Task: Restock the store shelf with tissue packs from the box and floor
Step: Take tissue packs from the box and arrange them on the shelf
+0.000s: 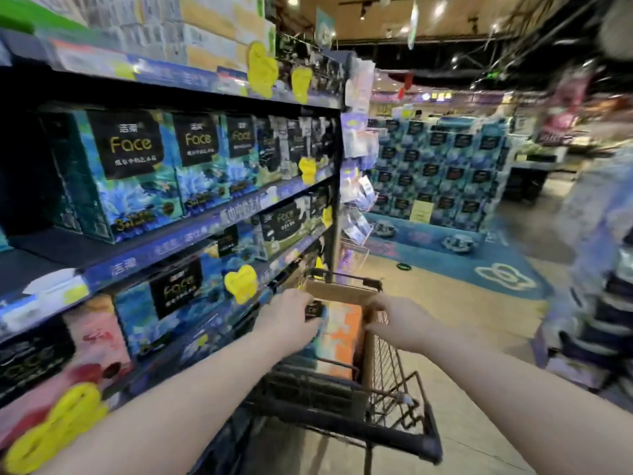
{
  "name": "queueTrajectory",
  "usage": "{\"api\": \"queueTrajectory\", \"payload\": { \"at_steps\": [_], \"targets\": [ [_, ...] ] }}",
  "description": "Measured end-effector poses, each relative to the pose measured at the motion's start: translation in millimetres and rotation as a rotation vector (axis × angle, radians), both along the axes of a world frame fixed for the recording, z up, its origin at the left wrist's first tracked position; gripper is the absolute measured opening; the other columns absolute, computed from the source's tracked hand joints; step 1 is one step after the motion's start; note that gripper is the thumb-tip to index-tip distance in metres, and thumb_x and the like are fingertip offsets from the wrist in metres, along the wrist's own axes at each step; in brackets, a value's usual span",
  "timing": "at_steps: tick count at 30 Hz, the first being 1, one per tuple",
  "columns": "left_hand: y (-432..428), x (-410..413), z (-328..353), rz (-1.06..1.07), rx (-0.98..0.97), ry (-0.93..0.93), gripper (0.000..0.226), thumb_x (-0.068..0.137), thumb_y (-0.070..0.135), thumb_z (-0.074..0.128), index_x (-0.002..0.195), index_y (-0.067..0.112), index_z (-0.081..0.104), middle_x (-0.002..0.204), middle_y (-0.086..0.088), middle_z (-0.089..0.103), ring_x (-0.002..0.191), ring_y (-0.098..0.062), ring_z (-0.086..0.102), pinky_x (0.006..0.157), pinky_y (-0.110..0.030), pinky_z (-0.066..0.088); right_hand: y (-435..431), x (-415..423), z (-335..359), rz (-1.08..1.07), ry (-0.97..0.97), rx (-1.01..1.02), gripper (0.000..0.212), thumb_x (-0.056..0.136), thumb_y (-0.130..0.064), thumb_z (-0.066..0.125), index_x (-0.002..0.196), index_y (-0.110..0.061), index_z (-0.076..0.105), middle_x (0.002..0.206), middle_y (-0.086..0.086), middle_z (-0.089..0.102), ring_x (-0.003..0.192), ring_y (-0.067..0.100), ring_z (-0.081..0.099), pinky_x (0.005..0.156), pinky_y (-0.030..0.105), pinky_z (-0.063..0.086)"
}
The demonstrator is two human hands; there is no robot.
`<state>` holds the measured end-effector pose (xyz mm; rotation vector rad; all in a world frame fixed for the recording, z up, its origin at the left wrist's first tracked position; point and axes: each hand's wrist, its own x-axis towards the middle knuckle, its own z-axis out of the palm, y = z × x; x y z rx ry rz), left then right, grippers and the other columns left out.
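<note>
- Shelf (205, 231), to the left of the left hand, carries rows of "Face" tissue packs (126, 166) set label outward. A dark gap is seen at the left end of the middle tier, so room for more stock is judged to lie there.
- Left hand (287, 320) is reached into the box. Thumb and fingers are curled round the top of a pack (314, 309) with a black label, apparently so that it can be drawn straight up and out.
- Box (337, 291), of open-topped cardboard, stands in the cart (342, 399), which is drawn up close beside the shelf. Packs can thus be passed across with little carrying.
- Orange pack (346, 334) stands in the box just right of the gripped one, between the two hands.
- Right hand (400, 323) is held with fingers loosely spread and nothing in it, at the box's right wall. Whether the wall is touched cannot be told through the blur. It is judged to be placed there to steady the box or to take the pack's other side.
- Display (442, 173) of like packs is stacked well beyond the right hand, and a blurred person (599, 234) is seen at the far right.
</note>
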<state>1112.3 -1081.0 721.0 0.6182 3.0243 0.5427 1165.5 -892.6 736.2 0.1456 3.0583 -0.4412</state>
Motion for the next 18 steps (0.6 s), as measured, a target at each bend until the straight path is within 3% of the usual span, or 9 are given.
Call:
{"api": "queueTrajectory", "payload": {
  "at_steps": [10,14,18],
  "targets": [
    [203,45,-42,-0.092,0.007,-0.145,0.048,0.089,0.044,0.053,0.13,0.019,0.05,0.136,-0.003,0.048,0.125,-0.024,0.047,0.102,-0.038,0.042,192,53,-27,-0.099,-0.094,-0.037,0.048,0.091,-0.03,0.055,0.137,-0.024,0.042,0.14,0.001,0.049,0.126,0.021,0.048,0.098,0.029,0.042],
    [245,44,-49,-0.09,-0.069,-0.156,0.04,0.088,0.045,0.054,0.116,0.016,0.055,0.125,-0.006,0.053,0.116,-0.027,0.052,0.092,-0.04,0.048,230,46,-38,-0.079,-0.105,-0.057,0.048,0.091,-0.032,0.055,0.137,-0.025,0.042,0.14,0.001,0.048,0.126,0.022,0.048,0.101,0.032,0.043],
    [261,28,-57,-0.054,-0.102,-0.179,0.048,0.089,0.046,0.051,0.127,0.017,0.051,0.135,-0.005,0.049,0.123,-0.025,0.047,0.097,-0.039,0.043,247,19,-48,-0.02,-0.126,-0.082,0.048,0.091,-0.031,0.054,0.137,-0.024,0.042,0.141,-0.001,0.048,0.127,0.019,0.047,0.103,0.031,0.043]
  ]
}}
